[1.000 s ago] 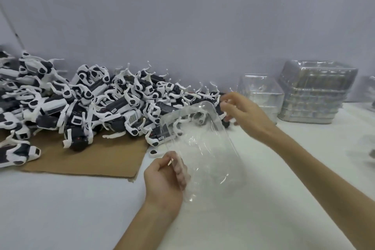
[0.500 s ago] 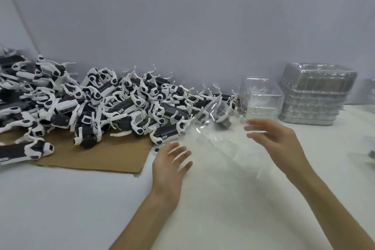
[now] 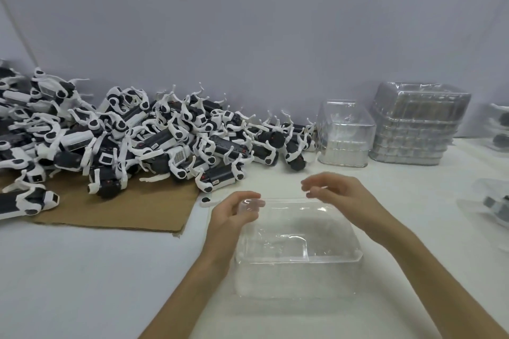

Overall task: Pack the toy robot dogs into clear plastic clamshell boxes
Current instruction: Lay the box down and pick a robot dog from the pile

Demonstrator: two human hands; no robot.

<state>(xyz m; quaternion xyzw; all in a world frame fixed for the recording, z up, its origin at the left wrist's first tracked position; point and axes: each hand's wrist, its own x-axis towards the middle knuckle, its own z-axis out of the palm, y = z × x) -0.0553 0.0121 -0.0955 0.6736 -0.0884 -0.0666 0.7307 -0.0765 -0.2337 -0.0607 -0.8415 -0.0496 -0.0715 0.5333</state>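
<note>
The left hand (image 3: 231,217) is clamping its fingers on the far left corner of the clamshell box (image 3: 297,264), which is sitting on the table (image 3: 82,283). The right hand (image 3: 344,198) is hovering at the far rim, fingers loosely curled; whether they are pinching it I cannot tell. The toy robot dogs (image 3: 165,140) are lying heaped beyond the fingers.

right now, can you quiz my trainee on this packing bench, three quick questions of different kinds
1. True or false: a toy dog already lies inside the clamshell box in front of the person.
2. Seen from the head camera, the stacks of empty boxes stand where, relative to the pile of toy robot dogs? A) to its left B) to its right C) on top of it
3. Which hand holds the far corner of the clamshell box?

Key
1. False: the box holds nothing.
2. B
3. The left hand.
</note>
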